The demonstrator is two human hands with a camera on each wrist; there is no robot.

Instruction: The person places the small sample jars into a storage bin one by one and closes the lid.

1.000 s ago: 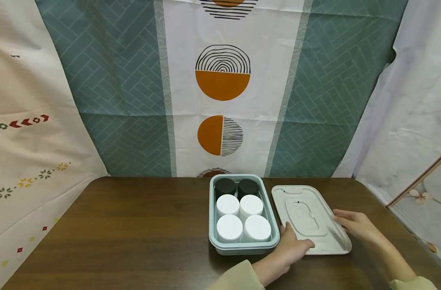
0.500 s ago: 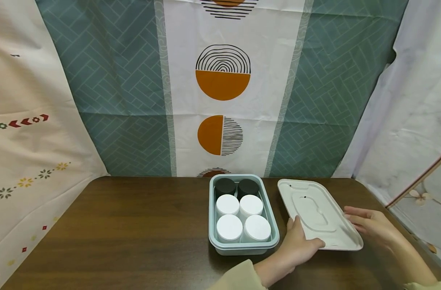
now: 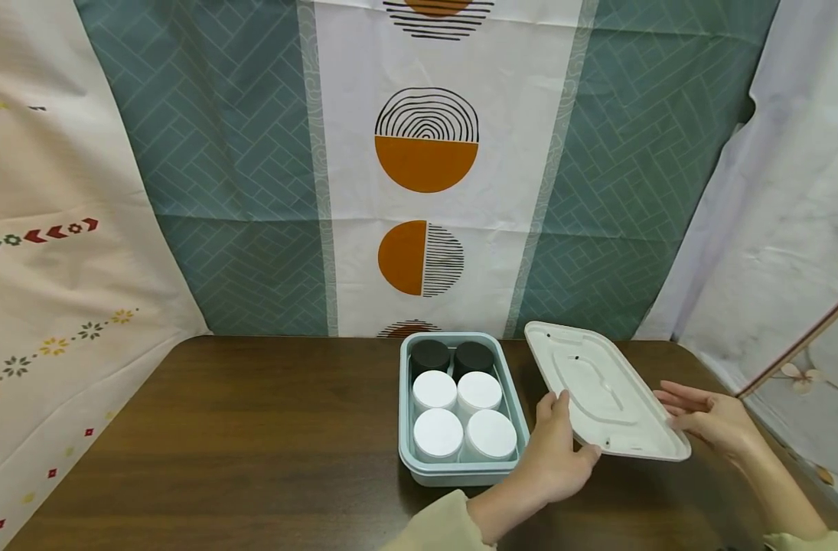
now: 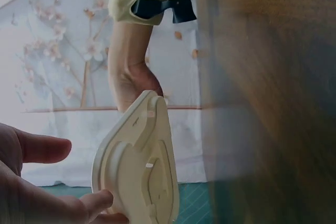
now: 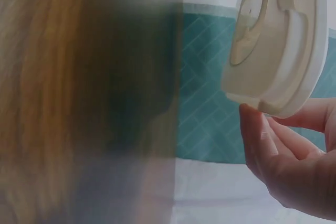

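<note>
Both hands hold a white rectangular lid (image 3: 594, 383) with moulded ridges, tilted above the table to the right of the container. The left hand (image 3: 559, 451) has its fingers curled at the lid's near-left edge; in the left wrist view, its thumb stands apart from the lid (image 4: 131, 182). On the other side, the right hand (image 3: 718, 421) pinches the lid's right edge. In the right wrist view, fingertips (image 5: 252, 113) meet the lid's rim (image 5: 294, 98). A pale blue container (image 3: 405, 428) beside the left hand holds several white-capped jars (image 3: 438, 435) and two black-capped ones (image 3: 429, 357).
The dark wooden table (image 3: 267, 444) extends left of the container. A green-and-white patterned cloth (image 3: 253, 260) hangs behind it, with pale printed cloths at left (image 3: 60, 306) and right (image 3: 790, 229).
The lid has been lifted off the table and tilted, its far edge rising, after shifting slightly right. Both hands have moved with it. The container and jars stay in place.
</note>
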